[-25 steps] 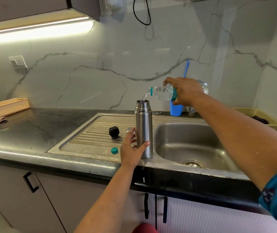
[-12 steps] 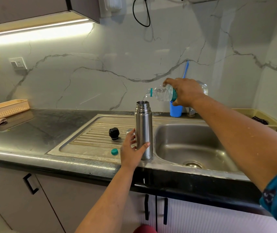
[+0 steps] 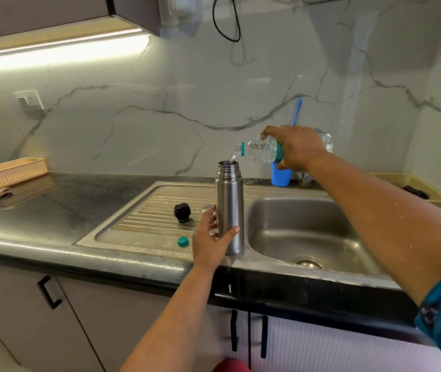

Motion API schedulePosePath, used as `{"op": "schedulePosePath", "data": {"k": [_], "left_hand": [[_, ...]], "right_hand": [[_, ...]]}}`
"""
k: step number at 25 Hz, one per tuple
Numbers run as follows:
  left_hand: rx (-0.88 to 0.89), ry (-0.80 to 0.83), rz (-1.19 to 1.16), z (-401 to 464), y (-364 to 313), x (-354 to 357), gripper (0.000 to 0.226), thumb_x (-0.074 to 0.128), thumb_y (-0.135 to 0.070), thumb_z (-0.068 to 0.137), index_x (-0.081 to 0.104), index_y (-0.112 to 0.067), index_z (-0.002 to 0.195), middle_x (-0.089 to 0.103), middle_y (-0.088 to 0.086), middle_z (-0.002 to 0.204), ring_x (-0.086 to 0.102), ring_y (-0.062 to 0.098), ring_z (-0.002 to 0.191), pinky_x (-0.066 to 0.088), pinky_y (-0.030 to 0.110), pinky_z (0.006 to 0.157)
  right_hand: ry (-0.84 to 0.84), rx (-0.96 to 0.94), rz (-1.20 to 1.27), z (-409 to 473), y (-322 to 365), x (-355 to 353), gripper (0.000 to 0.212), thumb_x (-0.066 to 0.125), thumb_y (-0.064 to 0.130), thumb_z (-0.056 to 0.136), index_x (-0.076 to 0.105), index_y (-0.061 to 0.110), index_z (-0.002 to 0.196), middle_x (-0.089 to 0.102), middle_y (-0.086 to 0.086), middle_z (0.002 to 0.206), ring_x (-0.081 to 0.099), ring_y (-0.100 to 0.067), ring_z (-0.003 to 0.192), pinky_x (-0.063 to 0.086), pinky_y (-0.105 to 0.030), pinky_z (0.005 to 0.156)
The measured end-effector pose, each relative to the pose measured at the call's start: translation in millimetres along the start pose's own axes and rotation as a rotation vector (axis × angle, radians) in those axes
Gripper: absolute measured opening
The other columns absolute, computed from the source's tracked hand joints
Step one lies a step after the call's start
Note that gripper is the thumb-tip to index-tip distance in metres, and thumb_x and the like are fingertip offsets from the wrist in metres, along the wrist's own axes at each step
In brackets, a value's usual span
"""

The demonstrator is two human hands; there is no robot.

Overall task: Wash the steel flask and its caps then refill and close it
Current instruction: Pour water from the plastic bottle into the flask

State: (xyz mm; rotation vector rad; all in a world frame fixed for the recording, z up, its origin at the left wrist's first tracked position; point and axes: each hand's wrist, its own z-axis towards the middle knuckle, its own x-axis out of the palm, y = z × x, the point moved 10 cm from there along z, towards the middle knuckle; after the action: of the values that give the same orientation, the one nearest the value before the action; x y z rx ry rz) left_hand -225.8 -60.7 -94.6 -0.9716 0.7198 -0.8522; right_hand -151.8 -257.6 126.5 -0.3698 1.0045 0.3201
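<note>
Pouring continues in the head view much as a moment before: the right hand (image 3: pixel 298 149) keeps the clear plastic water bottle with a teal label (image 3: pixel 260 151) tipped on its side, fingers curled round it, and a thin stream still falls into the open mouth of the tall brushed-steel flask (image 3: pixel 230 208). The flask has not shifted; it stands upright on the steel sink unit's rim (image 3: pixel 160 248), at the near-left corner of the basin. The left hand (image 3: pixel 211 237) stays wrapped round the flask's lower body, thumb across the front.

Left of the flask, on the ribbed drainboard, the black plastic stopper cap (image 3: pixel 182 212) sits where it did earlier. Nearer than it, just beside the left hand, lies the small teal bottle cap (image 3: pixel 183 241). A steel cup-shaped cap (image 3: pixel 206 209) peeks out behind the left fingers, touching or nearly touching the flask.

Right of the flask the basin drops away at once. Behind the flask, a blue plastic cup (image 3: pixel 281 177) stands by the wall. Far left of the flask, a peach basket (image 3: pixel 10 171) borders a broad stretch of dark countertop.
</note>
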Motion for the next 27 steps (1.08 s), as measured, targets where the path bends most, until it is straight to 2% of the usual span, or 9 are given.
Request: {"op": "schedulePosePath", "data": {"k": [11, 18, 27], "left_hand": [[0.018, -0.006, 0.029, 0.8, -0.3, 0.8, 0.076, 0.088, -0.028, 0.073, 0.046, -0.041, 0.135, 0.057, -0.015, 0.117, 0.058, 0.001, 0.104, 0.050, 0.018, 0.081], [0.018, -0.017, 0.048, 2.2, 2.9, -0.1, 0.078, 0.088, -0.031, 0.072, 0.047, -0.042, 0.136, 0.060, -0.012, 0.120, 0.060, 0.003, 0.106, 0.055, 0.031, 0.090], [0.017, -0.019, 0.043, 1.5, 3.9, -0.2, 0.079, 0.088, -0.031, 0.072, 0.047, -0.040, 0.139, 0.061, -0.012, 0.120, 0.061, 0.005, 0.108, 0.056, 0.036, 0.093]], "right_hand": [[-0.009, -0.002, -0.018, 1.0, -2.8, -1.5, 0.078, 0.083, 0.030, 0.070, 0.040, 0.033, 0.135, 0.061, -0.006, 0.115, 0.059, -0.025, 0.100, 0.051, -0.041, 0.086], [-0.029, 0.007, -0.010, 1.0, -6.3, -4.7, 0.076, 0.083, 0.030, 0.070, 0.041, 0.033, 0.133, 0.062, -0.005, 0.112, 0.060, -0.025, 0.099, 0.051, -0.042, 0.087], [-0.038, -0.005, -0.031, 0.9, -6.6, -6.4, 0.075, 0.082, 0.032, 0.071, 0.041, 0.033, 0.134, 0.062, -0.004, 0.112, 0.059, -0.024, 0.099, 0.049, -0.040, 0.087]]}}
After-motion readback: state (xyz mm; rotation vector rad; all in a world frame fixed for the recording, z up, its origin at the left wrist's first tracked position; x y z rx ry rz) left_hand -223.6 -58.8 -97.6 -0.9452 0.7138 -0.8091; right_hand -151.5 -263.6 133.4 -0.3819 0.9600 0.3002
